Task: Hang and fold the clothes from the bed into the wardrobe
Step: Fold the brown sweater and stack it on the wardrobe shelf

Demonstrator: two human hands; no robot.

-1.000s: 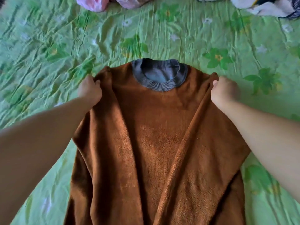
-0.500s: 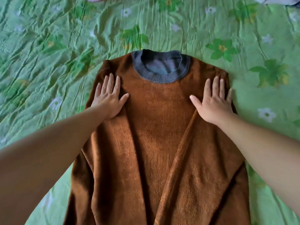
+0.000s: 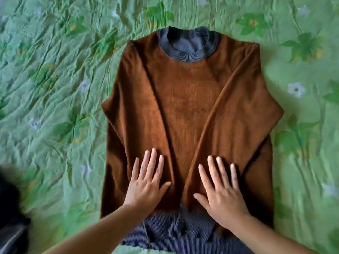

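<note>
The fuzzy brown sweater with grey ribbed collar lies flat on the bed with green flowered sheet, sleeves folded inward. Left hand and right hand press flat on it, fingers straight.

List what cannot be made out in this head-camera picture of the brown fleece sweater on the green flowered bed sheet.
1) Head view: dark object at lower left, blurred and cut by the frame edge; unidentifiable.
2) Head view: blue-grey ribbed hem of the brown fleece sweater, its right end covered by the right hand and forearm.
3) Head view: wardrobe, outside the frame.
</note>
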